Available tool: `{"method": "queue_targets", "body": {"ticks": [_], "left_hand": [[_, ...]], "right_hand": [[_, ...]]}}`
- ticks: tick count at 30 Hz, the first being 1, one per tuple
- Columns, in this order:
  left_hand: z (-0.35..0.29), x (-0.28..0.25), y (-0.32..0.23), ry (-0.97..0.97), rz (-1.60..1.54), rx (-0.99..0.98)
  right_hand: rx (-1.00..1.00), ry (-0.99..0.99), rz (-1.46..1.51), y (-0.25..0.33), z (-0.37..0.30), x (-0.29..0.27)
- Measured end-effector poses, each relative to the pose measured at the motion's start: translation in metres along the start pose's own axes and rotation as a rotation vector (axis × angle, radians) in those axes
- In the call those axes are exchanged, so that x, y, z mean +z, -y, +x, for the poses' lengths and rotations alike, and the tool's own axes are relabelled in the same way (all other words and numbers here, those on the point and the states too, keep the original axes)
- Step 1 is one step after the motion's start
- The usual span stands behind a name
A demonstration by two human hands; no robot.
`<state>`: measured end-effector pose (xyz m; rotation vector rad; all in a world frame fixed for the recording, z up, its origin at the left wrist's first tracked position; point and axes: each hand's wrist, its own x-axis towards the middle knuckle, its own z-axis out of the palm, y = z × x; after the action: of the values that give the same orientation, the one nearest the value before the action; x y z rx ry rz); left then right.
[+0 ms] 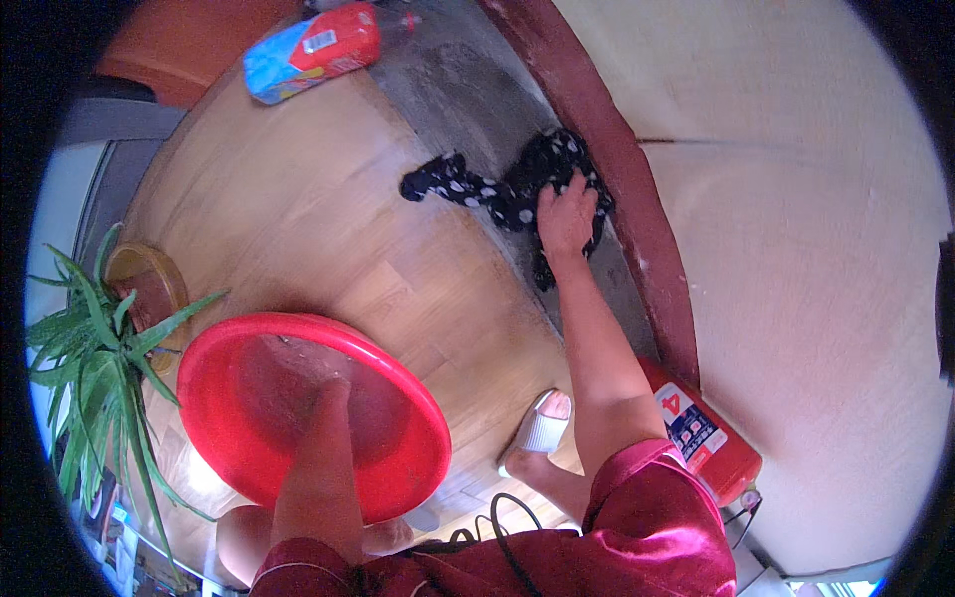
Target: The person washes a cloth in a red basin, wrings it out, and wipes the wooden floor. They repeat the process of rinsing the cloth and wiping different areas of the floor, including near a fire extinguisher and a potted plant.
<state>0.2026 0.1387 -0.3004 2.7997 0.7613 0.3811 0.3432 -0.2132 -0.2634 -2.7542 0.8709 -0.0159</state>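
My right hand presses down on a black cloth with white dots, its fingers bent into the bunched fabric. The cloth lies crumpled on a grey floor strip beside a dark red baseboard, with one end trailing left towards the wood floor. On the left, my left forearm reaches into a large red basin. My left hand is low inside it, and its fingers cannot be made out. The basin looks tilted, with murky greyish contents or residue within.
A red jug with a white label stands by the wall near my right elbow. At the far left lies a red and blue plastic bottle. An aloe plant and a tan pot flank the basin. My foot wears a white slipper.
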Motion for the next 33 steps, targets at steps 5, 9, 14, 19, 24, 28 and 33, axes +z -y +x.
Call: {"method": "queue_targets", "body": {"ticks": [5, 9, 14, 19, 24, 28, 33], "left_hand": [[0.015, 0.0, -0.003, 0.033, -0.12, -0.038], [0.014, 0.005, -0.001, 0.067, -0.237, -0.129], [0.014, -0.011, -0.01, 0.063, 0.022, 0.063], [0.024, -0.034, -0.039, 0.121, 0.204, 0.158], [0.02, -0.031, -0.03, 0.196, 0.196, 0.108], [0.01, -0.015, -0.017, 0.058, 0.135, 0.142], [0.009, -0.009, -0.012, 0.038, 0.155, 0.157]], "right_hand": [[-0.432, 0.247, 0.016, 0.046, 0.013, -0.008], [-0.456, 0.218, 0.015, 0.043, 0.025, -0.009], [-0.12, 0.277, -0.084, -0.061, -0.026, -0.038], [0.163, 0.314, -0.11, -0.133, -0.092, -0.063], [0.446, 0.62, 0.673, -0.108, -0.078, -0.119], [0.435, 0.638, 1.153, -0.132, -0.078, -0.144], [0.087, 0.09, 0.111, -0.161, -0.09, -0.12]]}}
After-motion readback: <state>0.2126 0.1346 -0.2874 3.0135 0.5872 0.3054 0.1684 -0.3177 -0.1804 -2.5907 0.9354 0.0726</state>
